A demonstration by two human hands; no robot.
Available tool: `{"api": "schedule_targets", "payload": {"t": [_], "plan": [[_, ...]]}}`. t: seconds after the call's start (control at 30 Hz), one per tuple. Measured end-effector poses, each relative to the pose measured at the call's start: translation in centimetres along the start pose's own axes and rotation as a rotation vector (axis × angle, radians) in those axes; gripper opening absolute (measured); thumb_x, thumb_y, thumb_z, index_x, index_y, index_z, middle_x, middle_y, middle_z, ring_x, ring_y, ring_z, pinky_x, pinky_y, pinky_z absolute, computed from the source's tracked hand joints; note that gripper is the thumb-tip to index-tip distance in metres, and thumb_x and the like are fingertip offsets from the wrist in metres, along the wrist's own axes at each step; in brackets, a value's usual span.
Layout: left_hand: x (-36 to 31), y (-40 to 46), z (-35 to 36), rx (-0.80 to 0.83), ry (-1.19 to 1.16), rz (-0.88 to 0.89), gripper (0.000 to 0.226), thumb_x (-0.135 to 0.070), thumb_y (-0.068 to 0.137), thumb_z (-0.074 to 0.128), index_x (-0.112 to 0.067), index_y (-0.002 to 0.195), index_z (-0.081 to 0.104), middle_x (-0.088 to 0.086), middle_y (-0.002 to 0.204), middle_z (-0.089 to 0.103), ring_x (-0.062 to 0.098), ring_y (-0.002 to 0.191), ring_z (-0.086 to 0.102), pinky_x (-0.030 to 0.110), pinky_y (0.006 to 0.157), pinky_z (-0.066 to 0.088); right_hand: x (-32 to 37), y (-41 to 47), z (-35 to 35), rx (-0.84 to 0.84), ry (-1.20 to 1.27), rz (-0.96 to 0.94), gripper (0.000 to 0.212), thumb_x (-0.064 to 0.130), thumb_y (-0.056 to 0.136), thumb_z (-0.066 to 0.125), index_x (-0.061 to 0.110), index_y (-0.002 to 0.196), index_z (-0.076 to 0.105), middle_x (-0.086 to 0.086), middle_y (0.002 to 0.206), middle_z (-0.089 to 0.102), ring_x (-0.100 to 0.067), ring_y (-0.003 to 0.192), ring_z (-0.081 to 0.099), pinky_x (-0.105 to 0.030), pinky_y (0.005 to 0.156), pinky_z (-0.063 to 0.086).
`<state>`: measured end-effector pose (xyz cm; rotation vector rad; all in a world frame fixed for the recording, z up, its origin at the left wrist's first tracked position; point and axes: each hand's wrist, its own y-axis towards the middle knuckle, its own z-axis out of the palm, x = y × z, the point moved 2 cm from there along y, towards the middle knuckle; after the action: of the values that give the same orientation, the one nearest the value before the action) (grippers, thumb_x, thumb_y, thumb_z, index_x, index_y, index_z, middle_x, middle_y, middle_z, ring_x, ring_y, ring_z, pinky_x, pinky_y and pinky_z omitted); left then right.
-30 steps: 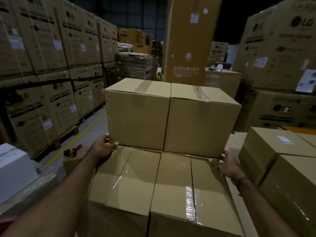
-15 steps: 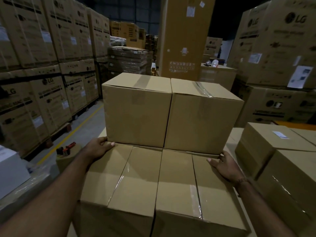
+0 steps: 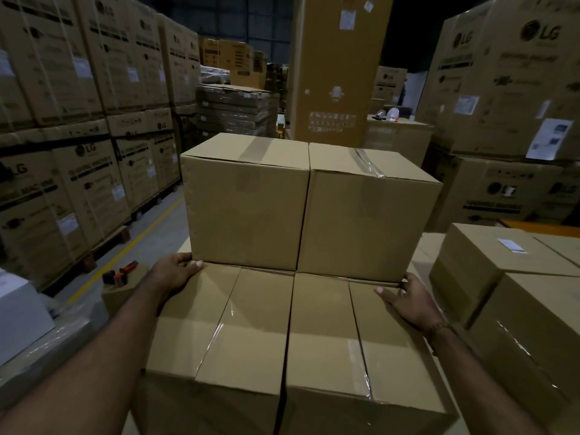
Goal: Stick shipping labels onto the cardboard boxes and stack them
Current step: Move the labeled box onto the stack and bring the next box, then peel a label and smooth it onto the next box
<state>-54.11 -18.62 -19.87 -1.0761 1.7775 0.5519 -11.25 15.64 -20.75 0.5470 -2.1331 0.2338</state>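
Warehouse stacks of printed cartons [image 3: 78, 189] rise on both sides of a dim aisle, with a tall carton [image 3: 337, 67] behind; in the middle stand four plain boxes, two upper ones side by side on the far half of two lower ones. Compared with a second ago the view has drawn closer and dropped a little, while both hands have stayed at the same corners. The left hand [image 3: 175, 271] rests on the lower left box [image 3: 219, 324], fingers curled against the bottom left corner of the upper left box [image 3: 248, 208], thumb flat along its base; the right hand [image 3: 408, 301] lies on the lower right box [image 3: 351, 340], fingers spread, its fingertips touching the bottom right corner of the upper right box [image 3: 367, 221]; neither hand grips anything. No label shows on these four boxes. To the right, close by, more boxes stand, and one [image 3: 489, 255] bears a small white label [image 3: 512, 245]. Left of the stack a red-handled tool [image 3: 120, 273] lies on a low box, and a white box [image 3: 18, 315] sits further left.
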Motion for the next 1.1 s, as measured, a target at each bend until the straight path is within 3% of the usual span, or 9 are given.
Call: {"api": "schedule_targets", "payload": {"t": [0.13, 0.33, 0.53, 0.7, 0.8, 0.9, 0.97, 1.03, 1.1], "plan": [[-0.4, -0.2, 0.6, -0.043, -0.009, -0.018, 0.050, -0.030, 0.099, 0.074, -0.011, 0.144, 0.063, 0.014, 0.135, 0.068, 0.027, 0.108, 0.064, 0.037, 0.095, 0.049, 0.3, 0.2, -0.1, -0.010, -0.021, 0.005, 0.073, 0.037, 0.084, 0.090, 0.016, 0.145, 0.055, -0.005, 0.140, 0.067, -0.024, 0.129, 0.061, -0.035, 0.107, 0.048], [-1.0, -1.1, 0.9, -0.065, -0.005, -0.057, 0.056, -0.032, 0.099, 0.074, -0.008, 0.147, 0.059, 0.015, 0.142, 0.064, 0.033, 0.126, 0.062, 0.035, 0.093, 0.045, 0.4, 0.3, -0.1, -0.017, -0.022, 0.013, 0.074, 0.038, 0.084, 0.090, 0.015, 0.145, 0.054, -0.007, 0.142, 0.066, -0.026, 0.130, 0.060, -0.037, 0.107, 0.047], [-0.8, -1.4, 0.4, -0.172, -0.128, -0.129, 0.061, -0.029, 0.087, 0.087, -0.014, 0.141, 0.063, 0.009, 0.133, 0.068, 0.026, 0.108, 0.066, 0.041, 0.091, 0.055, 0.7, 0.0, -0.1, -0.034, 0.014, 0.032, 0.077, 0.039, 0.084, 0.089, 0.017, 0.148, 0.052, -0.006, 0.143, 0.065, -0.026, 0.129, 0.060, -0.039, 0.108, 0.048], [-3.9, -2.3, -0.4, -0.456, -0.245, -0.197, 0.062, -0.027, 0.088, 0.086, -0.014, 0.144, 0.060, 0.015, 0.147, 0.060, 0.037, 0.128, 0.061, 0.044, 0.097, 0.053, 1.4, -0.9, -1.2, -0.085, 0.057, 0.099, 0.099, 0.048, 0.086, 0.086, 0.022, 0.164, 0.031, -0.011, 0.156, 0.053, -0.034, 0.137, 0.056, -0.052, 0.107, 0.053], [-7.1, -5.1, 0.7, -0.604, -0.280, -0.110, 0.056, -0.029, 0.093, 0.081, -0.014, 0.141, 0.058, 0.014, 0.144, 0.060, 0.036, 0.128, 0.060, 0.043, 0.099, 0.052, 2.5, -2.2, -2.1, -0.142, 0.022, 0.106, 0.098, 0.045, 0.090, 0.083, 0.019, 0.166, 0.027, -0.016, 0.159, 0.049, -0.037, 0.141, 0.053, -0.056, 0.111, 0.051], [-9.9, -8.7, 3.3, -0.586, -0.357, 0.034, 0.053, -0.026, 0.093, 0.080, -0.015, 0.140, 0.059, 0.009, 0.139, 0.062, 0.028, 0.124, 0.062, 0.030, 0.092, 0.048, 4.7, -5.1, -2.9, -0.231, 0.011, 0.084, 0.089, 0.037, 0.095, 0.079, 0.017, 0.165, 0.028, -0.016, 0.157, 0.050, -0.037, 0.142, 0.051, -0.053, 0.113, 0.048], [-11.4, -11.8, 5.4, -0.535, -0.353, 0.110, 0.050, -0.027, 0.094, 0.078, -0.016, 0.139, 0.060, 0.006, 0.140, 0.063, 0.025, 0.126, 0.061, 0.028, 0.096, 0.047, 6.3, -7.8, -3.3, -0.286, -0.031, 0.057, 0.083, 0.036, 0.097, 0.076, 0.019, 0.164, 0.030, -0.013, 0.156, 0.051, -0.035, 0.141, 0.051, -0.051, 0.111, 0.049], [-12.7, -15.1, 7.8, -0.438, -0.337, 0.213, 0.041, -0.029, 0.097, 0.075, -0.019, 0.135, 0.064, 0.001, 0.135, 0.065, 0.020, 0.123, 0.061, 0.028, 0.096, 0.049, 7.3, -10.9, -3.5, -0.307, -0.038, 0.034, 0.075, 0.037, 0.098, 0.074, 0.023, 0.161, 0.036, -0.008, 0.157, 0.050, -0.032, 0.140, 0.052, -0.052, 0.106, 0.053], [-13.1, -18.5, 10.5, -0.274, -0.310, 0.282, 0.034, -0.030, 0.099, 0.072, -0.024, 0.132, 0.066, -0.006, 0.129, 0.067, 0.013, 0.117, 0.063, 0.022, 0.085, 0.051, 7.8, -14.0, -3.7, -0.315, -0.011, 0.011, 0.064, 0.038, 0.099, 0.071, 0.026, 0.157, 0.044, -0.004, 0.155, 0.052, -0.027, 0.138, 0.053, -0.050, 0.100, 0.056]]}}
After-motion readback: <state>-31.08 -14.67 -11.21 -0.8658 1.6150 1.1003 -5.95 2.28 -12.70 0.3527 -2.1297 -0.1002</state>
